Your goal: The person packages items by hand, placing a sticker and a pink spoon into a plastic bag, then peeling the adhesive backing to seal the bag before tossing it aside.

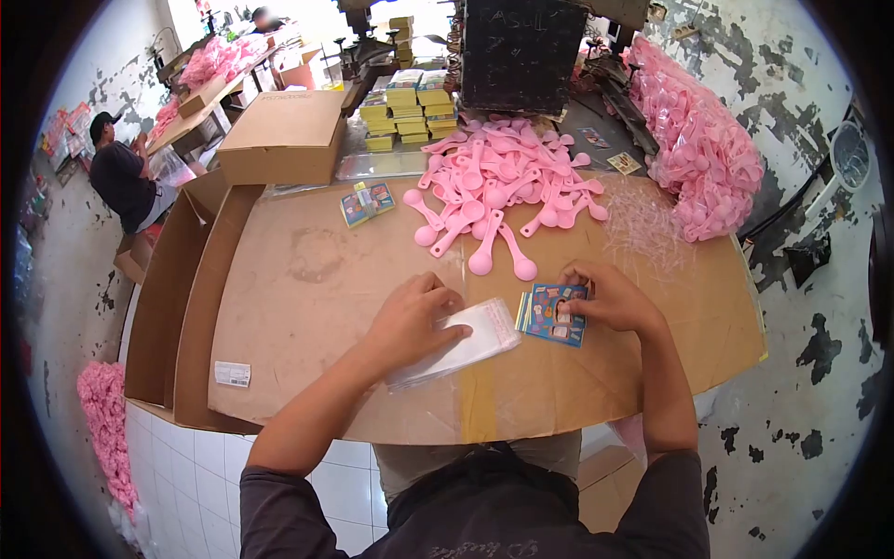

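Observation:
My left hand (pixel 416 321) rests on a stack of clear plastic bags (pixel 475 343), its thumb and fingers apart over them. Close by on the right, my right hand (pixel 601 296) grips a small stack of blue printed cards (pixel 556 321), thumb on top and fingers at the far edge. The cards nearly touch the right end of the bags. Beyond both hands lies a heap of pink plastic spoons (pixel 507 177), two of them pointing toward me. A banded bundle of cards (pixel 368 204) lies at the left of the heap.
The cardboard-covered table (pixel 307 279) bears a closed box (pixel 284 130) and stacked card bundles (pixel 407 102) at the back. Wrapped pink spoons (pixel 694 140) pile up at the right, beside plastic strips (pixel 643 228). An open carton (pixel 191 307) flanks the left edge. A person (pixel 126 172) sits far left.

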A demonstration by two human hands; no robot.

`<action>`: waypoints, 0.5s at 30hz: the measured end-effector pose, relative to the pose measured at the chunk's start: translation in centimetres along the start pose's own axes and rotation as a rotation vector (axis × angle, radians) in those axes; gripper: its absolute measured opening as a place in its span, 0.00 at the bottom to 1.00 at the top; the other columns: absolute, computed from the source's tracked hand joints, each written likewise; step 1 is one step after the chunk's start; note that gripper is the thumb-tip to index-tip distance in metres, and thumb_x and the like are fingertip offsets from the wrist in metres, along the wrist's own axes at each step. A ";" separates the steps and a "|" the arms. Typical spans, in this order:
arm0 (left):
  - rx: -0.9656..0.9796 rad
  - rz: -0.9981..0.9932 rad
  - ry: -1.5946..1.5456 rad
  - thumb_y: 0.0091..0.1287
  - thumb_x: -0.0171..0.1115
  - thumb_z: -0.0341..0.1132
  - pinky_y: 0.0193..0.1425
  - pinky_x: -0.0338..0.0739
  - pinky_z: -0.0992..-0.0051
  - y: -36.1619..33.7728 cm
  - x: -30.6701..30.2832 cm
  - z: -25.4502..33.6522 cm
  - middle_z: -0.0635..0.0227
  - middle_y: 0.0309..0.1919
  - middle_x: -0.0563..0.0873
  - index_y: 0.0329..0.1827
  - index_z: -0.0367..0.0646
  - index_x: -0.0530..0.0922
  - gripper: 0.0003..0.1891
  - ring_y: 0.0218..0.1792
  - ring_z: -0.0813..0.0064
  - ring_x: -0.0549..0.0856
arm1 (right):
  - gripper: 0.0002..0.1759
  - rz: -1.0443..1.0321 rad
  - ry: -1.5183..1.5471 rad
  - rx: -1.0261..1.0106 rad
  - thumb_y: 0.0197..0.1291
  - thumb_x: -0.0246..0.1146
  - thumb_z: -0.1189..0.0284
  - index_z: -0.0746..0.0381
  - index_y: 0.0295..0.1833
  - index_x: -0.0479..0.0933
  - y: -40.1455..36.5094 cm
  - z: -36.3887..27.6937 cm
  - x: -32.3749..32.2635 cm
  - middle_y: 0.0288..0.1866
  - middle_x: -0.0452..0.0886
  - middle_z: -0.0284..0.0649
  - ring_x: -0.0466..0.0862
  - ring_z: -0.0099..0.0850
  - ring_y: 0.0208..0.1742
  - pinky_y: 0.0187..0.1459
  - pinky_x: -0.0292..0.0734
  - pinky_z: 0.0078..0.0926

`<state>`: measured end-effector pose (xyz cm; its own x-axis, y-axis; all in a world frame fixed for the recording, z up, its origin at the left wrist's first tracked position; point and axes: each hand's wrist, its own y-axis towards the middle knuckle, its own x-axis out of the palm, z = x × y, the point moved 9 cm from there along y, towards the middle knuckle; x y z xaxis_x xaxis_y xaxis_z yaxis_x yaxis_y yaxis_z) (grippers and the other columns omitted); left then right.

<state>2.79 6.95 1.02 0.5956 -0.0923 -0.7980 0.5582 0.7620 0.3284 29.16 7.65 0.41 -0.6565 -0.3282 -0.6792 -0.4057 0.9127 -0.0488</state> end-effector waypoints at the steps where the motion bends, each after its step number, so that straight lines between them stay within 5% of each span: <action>1: 0.050 -0.009 0.011 0.61 0.79 0.39 0.45 0.80 0.68 0.0 0.4 -0.3 0.66 0.40 0.82 0.48 0.42 0.88 0.16 0.38 0.69 0.85 | 0.18 0.029 0.061 0.004 0.57 0.78 0.72 0.64 0.51 0.82 0.0 0.2 -0.1 0.42 0.84 0.34 0.80 0.25 0.41 0.43 0.76 0.28; 7: -0.366 -0.072 -0.450 0.64 0.75 0.32 0.45 0.81 0.68 -0.5 1.5 -2.6 0.62 0.38 0.86 0.48 0.38 0.87 0.12 0.36 0.67 0.85 | 0.12 0.225 0.095 0.030 0.60 0.71 0.80 0.65 0.49 0.81 0.2 -0.3 -1.4 0.42 0.84 0.38 0.84 0.28 0.43 0.45 0.79 0.30; 13: -0.273 -0.006 -0.339 0.67 0.74 0.28 0.40 0.78 0.76 -0.3 0.9 -2.0 0.69 0.37 0.87 0.48 0.37 0.87 0.10 0.33 0.82 0.81 | 0.08 0.339 -0.276 -0.293 0.63 0.69 0.79 0.64 0.47 0.80 0.2 -3.1 -0.4 0.43 0.83 0.38 0.84 0.28 0.45 0.45 0.78 0.30; 15: -0.318 -0.032 -0.399 0.68 0.72 0.28 0.42 0.78 0.76 -0.3 0.9 -2.4 0.68 0.37 0.88 0.48 0.36 0.85 0.08 0.34 0.81 0.83 | 0.09 0.369 -0.256 -0.264 0.65 0.68 0.79 0.64 0.49 0.80 0.2 -3.0 -0.5 0.44 0.84 0.39 0.85 0.27 0.46 0.47 0.80 0.29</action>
<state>1.77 8.15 -1.01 0.7902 -0.3090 -0.5292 0.4133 0.9064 0.0878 27.52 7.27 2.96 -0.6228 0.1044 -0.7754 -0.3446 0.8532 0.3916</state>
